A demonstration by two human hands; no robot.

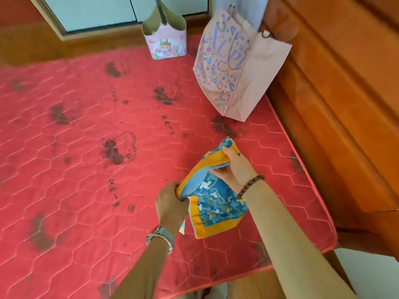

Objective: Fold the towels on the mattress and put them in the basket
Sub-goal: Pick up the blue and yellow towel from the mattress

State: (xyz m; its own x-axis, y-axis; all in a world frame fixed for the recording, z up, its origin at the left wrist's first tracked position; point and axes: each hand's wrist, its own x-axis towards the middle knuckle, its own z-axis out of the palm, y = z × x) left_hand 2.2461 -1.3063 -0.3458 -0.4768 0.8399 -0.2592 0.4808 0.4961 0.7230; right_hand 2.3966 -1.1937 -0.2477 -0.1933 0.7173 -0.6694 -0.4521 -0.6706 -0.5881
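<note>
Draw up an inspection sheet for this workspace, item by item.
Surface: red quilted mattress, dark blotches across it.
Job's things: one blue-and-orange towel, partly folded, held over the mattress; pink unicorn basket upright at the far edge.
Clutter: pink printed paper bag standing at the far right.
Grips: left hand grips the towel's near corner; right hand pinches its far edge.
Cables: nothing seen.
Surroundings: wooden bed frame on the right; pale cabinet doors beyond the mattress.

Head-worn camera looks steeply down, close over the mattress [86,147] corner.
</note>
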